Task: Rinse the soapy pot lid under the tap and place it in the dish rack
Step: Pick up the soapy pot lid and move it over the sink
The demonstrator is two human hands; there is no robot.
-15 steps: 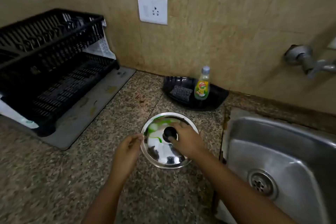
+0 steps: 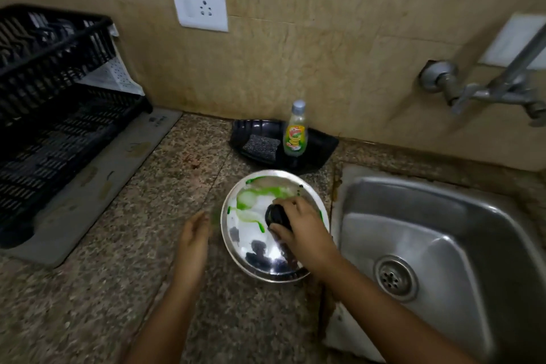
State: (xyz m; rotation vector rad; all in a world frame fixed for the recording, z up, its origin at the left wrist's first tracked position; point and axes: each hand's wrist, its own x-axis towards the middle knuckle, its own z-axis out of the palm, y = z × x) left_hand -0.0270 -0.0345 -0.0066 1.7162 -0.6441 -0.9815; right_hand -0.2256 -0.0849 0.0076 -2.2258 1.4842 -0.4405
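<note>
A round steel pot lid (image 2: 254, 242) smeared with green soap lies on the granite counter, just left of the sink. My right hand (image 2: 304, 230) grips its black knob (image 2: 276, 214) from the right. My left hand (image 2: 193, 238) hovers just left of the lid's rim, fingers loosely apart, not touching it. The tap (image 2: 484, 89) juts from the wall at the upper right, above the steel sink (image 2: 437, 248); no water runs. The black dish rack (image 2: 56, 97) stands at the far left on a grey mat.
A dish-soap bottle (image 2: 295, 130) and a scrub pad (image 2: 261, 143) sit in a black tray (image 2: 320, 146) against the wall behind the lid. A wall socket (image 2: 201, 6) is above the counter. Speckled granite counter (image 2: 118, 289) spreads between rack and sink.
My left hand has come off the lid's left rim and drawn slightly away. My right hand stays on the knob, and the lid looks slightly shifted toward the sink.
</note>
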